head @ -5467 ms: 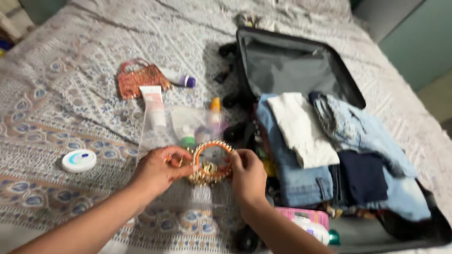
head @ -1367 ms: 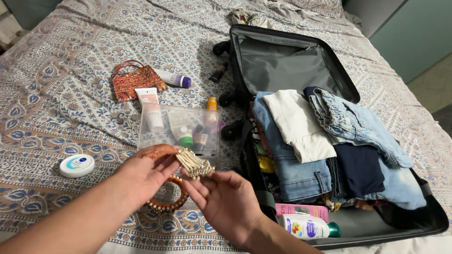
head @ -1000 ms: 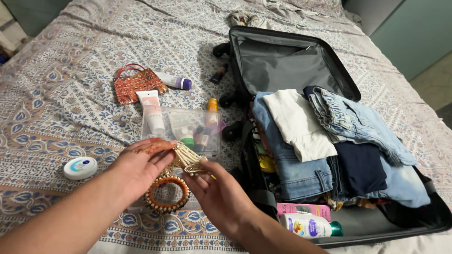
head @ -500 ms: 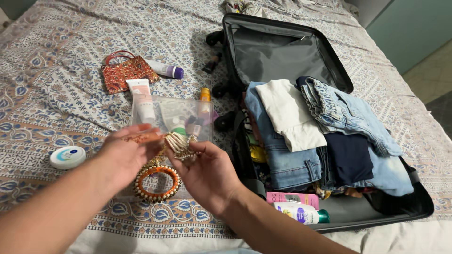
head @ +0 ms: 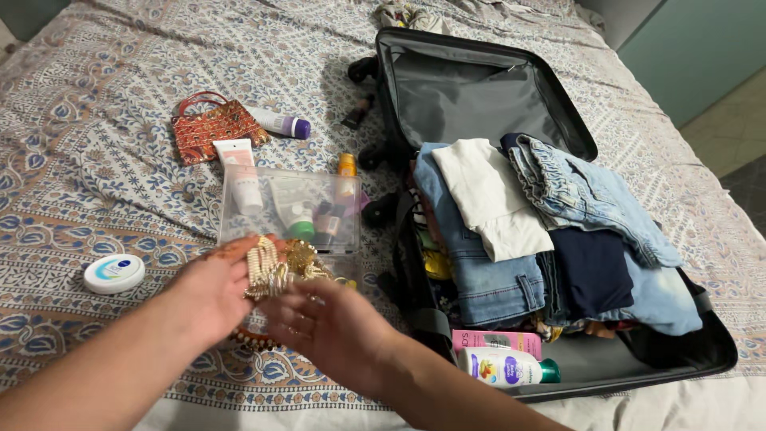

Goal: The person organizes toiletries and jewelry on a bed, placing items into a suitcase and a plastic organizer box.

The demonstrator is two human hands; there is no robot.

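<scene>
A bed with a blue-and-brown patterned cotton bedspread (head: 96, 183) fills the room beside a teal wall. The left hand (head: 211, 291) pinches a gold beaded jewellery bunch (head: 275, 267), its strands hanging lengthwise toward the person, above a clear plastic toiletry pouch (head: 291, 211). The right hand (head: 331, 331) is spread open just beneath it, near an open black hard-shell suitcase (head: 479, 88).

Both forearms bare, no sleeves in frame. Left hand (head: 209, 294): dark reddish henna-like pattern on fingers, no rings or watch visible. Right hand (head: 331, 331): thin rings on two fingers, wrist bare. Nails short, unpainted as far as visible.
</scene>
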